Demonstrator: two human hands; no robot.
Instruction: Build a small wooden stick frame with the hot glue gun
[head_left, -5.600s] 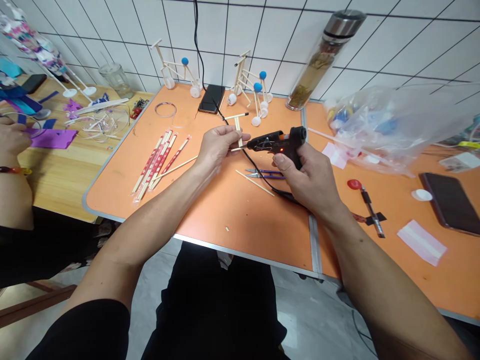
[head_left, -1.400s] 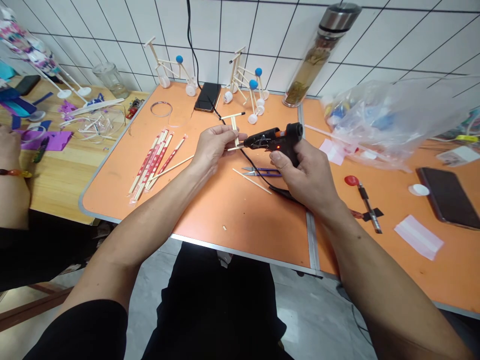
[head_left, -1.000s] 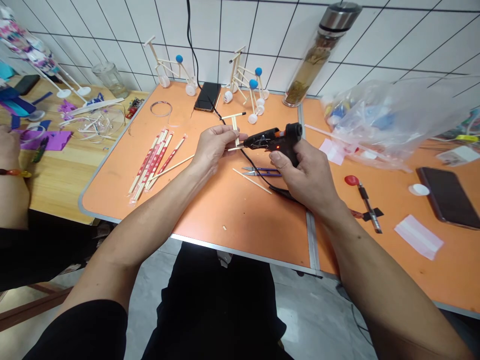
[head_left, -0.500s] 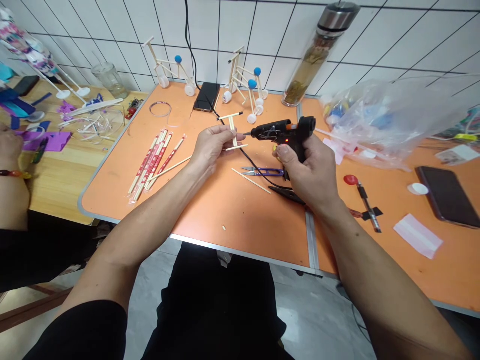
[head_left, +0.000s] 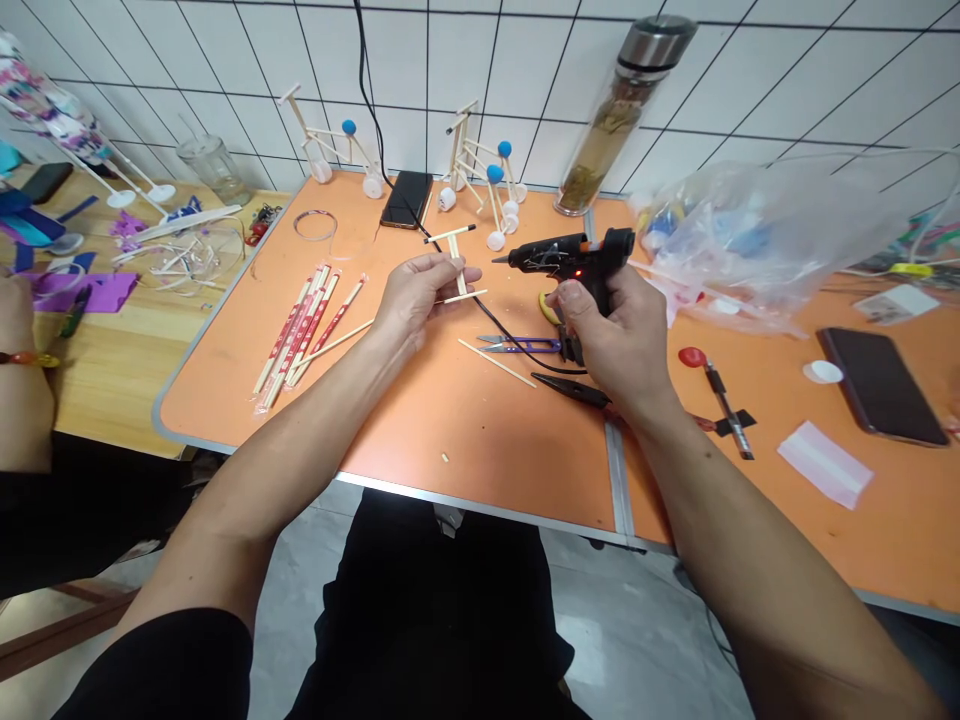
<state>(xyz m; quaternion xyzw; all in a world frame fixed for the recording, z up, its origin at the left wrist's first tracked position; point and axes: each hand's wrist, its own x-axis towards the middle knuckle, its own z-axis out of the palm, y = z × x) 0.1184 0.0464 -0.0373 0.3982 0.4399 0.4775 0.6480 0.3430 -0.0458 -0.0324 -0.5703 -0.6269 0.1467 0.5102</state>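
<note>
Black glue gun (head_left: 571,262) sits in the right hand (head_left: 615,335), whose fingers are closed around its handle, and its nozzle now points left with a clear gap to the sticks. One second ago the nozzle tip touched the small stick frame (head_left: 457,268); now the gun is pulled back to the right and raised a little. I judge that the gluing of this joint is finished for the moment and the glue must set.

The left hand (head_left: 412,295) keeps the frame in the same place above the orange table (head_left: 450,420), fingers pinched together on the thin sticks. One stick points to the right from the fingers, and another goes up, with a cross piece with a dark tip at its far end. The red lamp on the gun is lit, so it seems hot.

Below the two hands lie the purple scissors (head_left: 521,345) and a loose stick (head_left: 496,363), not moved. The wrapped chopsticks (head_left: 304,325) lie to the left of the left hand. The cord (head_left: 517,350) runs under the gun across the table.
</note>
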